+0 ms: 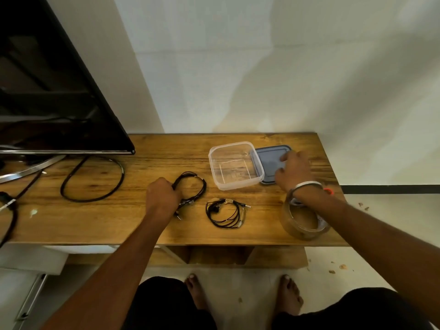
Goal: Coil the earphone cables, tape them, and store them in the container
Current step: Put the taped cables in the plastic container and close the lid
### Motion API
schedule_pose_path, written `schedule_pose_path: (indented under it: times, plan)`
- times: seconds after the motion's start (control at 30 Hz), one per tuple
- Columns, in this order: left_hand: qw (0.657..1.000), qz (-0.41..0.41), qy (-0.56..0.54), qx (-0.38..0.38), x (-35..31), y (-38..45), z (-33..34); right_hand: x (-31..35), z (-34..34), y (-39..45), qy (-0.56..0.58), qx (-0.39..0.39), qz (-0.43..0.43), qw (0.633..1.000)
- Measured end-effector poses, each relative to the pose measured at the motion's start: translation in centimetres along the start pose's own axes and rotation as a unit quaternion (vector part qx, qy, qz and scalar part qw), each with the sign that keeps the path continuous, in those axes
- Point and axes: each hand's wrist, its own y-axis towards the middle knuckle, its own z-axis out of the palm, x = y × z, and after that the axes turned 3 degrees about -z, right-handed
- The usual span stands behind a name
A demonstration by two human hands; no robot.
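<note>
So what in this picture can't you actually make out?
Head view only:
- Right hand: motion-blurred, so its grip on the grey-blue plastic lid is unclear.
- Roll of clear brown tape: far edge hidden by the right wrist.
- Left hand covers part of the black coiled earphone cable.
- Black television: cut off by the left edge.

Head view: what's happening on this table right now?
A person stands at a wooden table. The left hand grips one coiled earphone cable; a second coil lies loose beside it. The right hand rests on the grey lid next to the clear container, which looks empty. A tape roll sits under the right wrist.
</note>
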Motion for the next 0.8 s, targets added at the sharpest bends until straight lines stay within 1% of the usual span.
schedule_pose_path:
  times: [0.07, 0.13, 0.17, 0.27, 0.33, 0.4, 0.5, 0.67, 0.8]
  plan:
    - [1.0, -0.005, 0.014, 0.006, -0.1, -0.1, -0.1, 1.5, 0.8, -1.5, 0.039, 0.034, -0.053, 0.997]
    - [1.0, 0.003, 0.029, 0.004, 0.1, -0.2, -0.2, 2.5, 1.9, -3.1, 0.044, 0.052, -0.084, 0.994]
    - [0.999, 0.01, 0.035, 0.003, 0.2, -0.3, -0.3, 2.8, 2.5, -3.9, 0.042, 0.048, -0.094, 0.994]
    - [1.0, 0.023, 0.02, -0.002, 0.3, -0.6, -0.8, 3.3, 3.7, -5.8, 0.049, -0.006, -0.13, 0.99]
    - [1.0, 0.019, -0.01, 0.01, 0.3, -0.6, -1.4, 3.5, 4.3, -6.6, 0.056, -0.008, -0.158, 0.986]
    - [0.999, 0.019, -0.035, 0.022, 0.3, -0.4, -1.9, 3.5, 5.2, -7.2, 0.025, 0.025, -0.168, 0.985]
    - [0.998, 0.031, -0.046, 0.007, 0.0, 0.1, -2.9, 3.2, 6.6, -7.8, -0.054, 0.061, -0.164, 0.983]
    - [0.994, 0.092, -0.054, -0.022, -1.8, 0.2, -5.2, 3.5, 8.1, -8.0, -0.131, 0.058, -0.195, 0.97]
    - [0.984, 0.147, -0.075, -0.06, -4.0, -0.5, -7.1, 4.0, 8.7, -7.8, -0.124, 0.058, -0.185, 0.973]
